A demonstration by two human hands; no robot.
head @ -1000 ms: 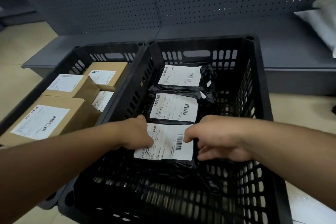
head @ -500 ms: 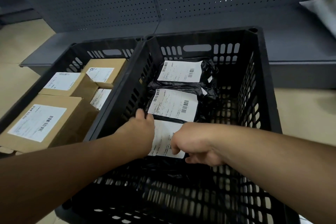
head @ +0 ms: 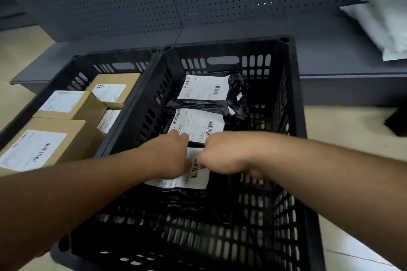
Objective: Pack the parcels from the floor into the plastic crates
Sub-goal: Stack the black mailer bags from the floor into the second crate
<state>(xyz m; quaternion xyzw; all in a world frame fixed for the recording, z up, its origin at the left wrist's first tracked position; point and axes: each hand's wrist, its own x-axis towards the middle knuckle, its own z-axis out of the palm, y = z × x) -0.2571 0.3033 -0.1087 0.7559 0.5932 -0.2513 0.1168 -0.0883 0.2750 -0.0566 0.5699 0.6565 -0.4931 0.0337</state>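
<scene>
The right black crate (head: pixel 295 94) holds three black parcels with white labels, laid in a row. Both my hands are inside it, on the nearest parcel (head: pixel 196 177). My left hand (head: pixel 174 154) lies flat over the parcel's left part, its fingertips reaching the label of the middle parcel (head: pixel 198 124). My right hand (head: pixel 220 154) is curled, and its fingertips pinch the nearest parcel's label next to the barcode. The far parcel (head: pixel 204 87) lies untouched at the back wall. My hands hide most of the nearest parcel.
To the left stands a second black crate (head: pixel 88 59) with several brown cardboard boxes (head: pixel 55 138). Behind both runs a dark shelf base (head: pixel 330 50) with a pegboard back, and a white padded bag (head: pixel 383 22) lies on it at the right. Beige floor surrounds the crates.
Both hands have drawn closer together over the nearest parcel. My right hand has gone from a pointing finger to a curled grip, and my left hand has slid further forward.
</scene>
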